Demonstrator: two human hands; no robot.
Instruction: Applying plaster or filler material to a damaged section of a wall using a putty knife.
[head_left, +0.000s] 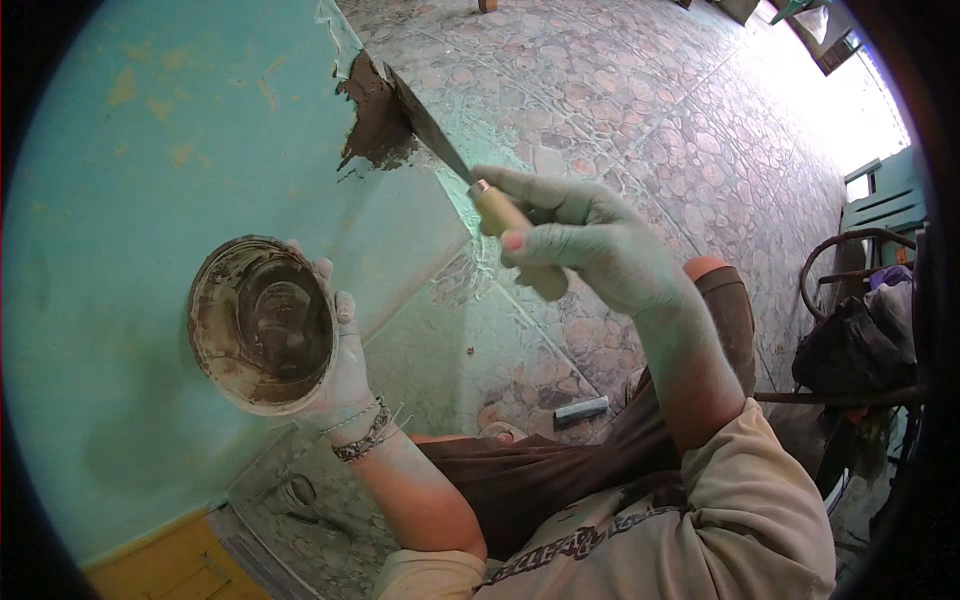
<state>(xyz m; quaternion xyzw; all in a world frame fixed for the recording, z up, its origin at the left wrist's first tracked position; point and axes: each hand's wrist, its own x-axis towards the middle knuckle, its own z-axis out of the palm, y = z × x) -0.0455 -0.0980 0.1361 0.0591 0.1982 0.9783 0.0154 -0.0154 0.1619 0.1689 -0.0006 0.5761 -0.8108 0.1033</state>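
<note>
My right hand [580, 235] is closed round the wooden handle of a putty knife [435, 130], index finger stretched along it. The knife's blade points up and left, its tip beside a patch of wet brown plaster [375, 118] at the corner of the turquoise wall [150, 190]; whether it touches, I cannot tell. Lower left, my left hand [345, 360] grips a round bowl [262, 325] from its right side and below. The bowl is tilted toward me, with brown paste smeared over its inside and bottom. Pale dust coats both hands.
The patterned tile floor [620, 110] spreads behind and right of the wall corner. A small grey block [581, 410] lies near my leg. At the right stands a chair-like frame [840, 398] with a black bag [850, 345]. A yellow wooden panel [170, 565] is at lower left.
</note>
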